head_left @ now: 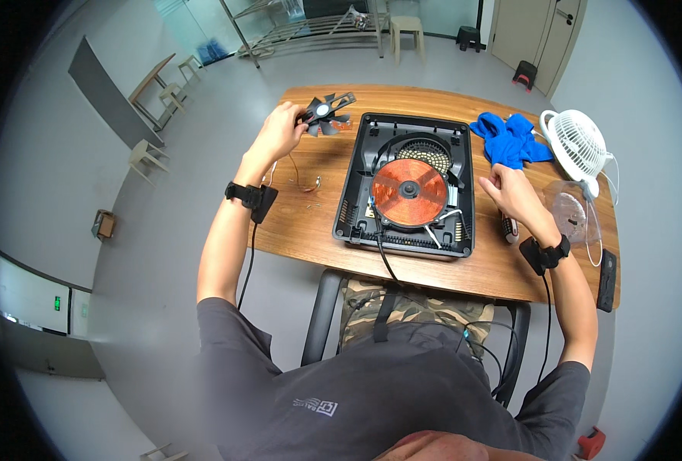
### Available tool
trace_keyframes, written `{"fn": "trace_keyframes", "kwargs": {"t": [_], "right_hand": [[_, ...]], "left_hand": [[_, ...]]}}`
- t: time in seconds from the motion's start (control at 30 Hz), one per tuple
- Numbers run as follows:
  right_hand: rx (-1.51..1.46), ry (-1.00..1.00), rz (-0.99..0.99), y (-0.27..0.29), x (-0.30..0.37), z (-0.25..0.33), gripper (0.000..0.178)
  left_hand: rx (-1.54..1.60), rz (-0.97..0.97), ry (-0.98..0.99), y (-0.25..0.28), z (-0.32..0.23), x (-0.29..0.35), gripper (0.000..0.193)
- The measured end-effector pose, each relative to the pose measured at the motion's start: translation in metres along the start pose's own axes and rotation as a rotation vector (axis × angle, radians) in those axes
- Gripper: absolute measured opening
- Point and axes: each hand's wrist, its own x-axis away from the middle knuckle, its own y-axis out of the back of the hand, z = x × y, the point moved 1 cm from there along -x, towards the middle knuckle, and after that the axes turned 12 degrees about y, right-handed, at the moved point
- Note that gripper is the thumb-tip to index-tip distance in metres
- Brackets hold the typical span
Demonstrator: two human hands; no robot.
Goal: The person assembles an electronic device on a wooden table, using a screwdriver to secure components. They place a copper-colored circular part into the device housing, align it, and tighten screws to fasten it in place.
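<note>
While my left hand [282,131] grips the fan [323,112], the case [344,215] lies open

Since its pale hub [322,110] faces up at me, I see the fan nearly flat-on, over the far left part of the table [295,238], left of the case. Long axis slants from my fingertips away and rightward; slotted arm [347,99] points that way too. Left thumb and fingers closed on its left edge. Right hand [514,192] half curled, just right of the case; cannot tell whether it grasps anything.

Case: long axis runs away from me, leaning slightly.

Count: one fan in hand, one case, one copper coil [410,213] in it, one cloth [510,142], one desk fan [579,144], one clear tub [570,223], one black bar [607,280], two wristbands [262,203]. Blades too blurred to count.

Around: wire [295,170] and small bits [312,204] on the wood below my left hand, bits too small to name. Case fills the space between my hands; its black cord [386,263] crosses the table's near edge. Tool [510,228] partly hidden by my right hand. Cloth beyond that hand, desk fan at far right, tub beside the wrist, bar near the right edge.
</note>
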Motion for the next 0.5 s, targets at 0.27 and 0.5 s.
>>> {"fn": "trace_keyframes", "kwargs": {"t": [0.27, 0.5], "right_hand": [[-0.03, 0.002, -0.025, 0.006, -0.008, 0.005, 0.036], [-0.051, 0.001, -0.045, 0.01, -0.001, -0.006, 0.035]], "left_hand": [[0.004, -0.001, -0.201, 0.006, -0.056, -0.006, 0.027], [-0.015, 0.01, -0.282, -0.006, -0.081, -0.014, 0.027]]}}
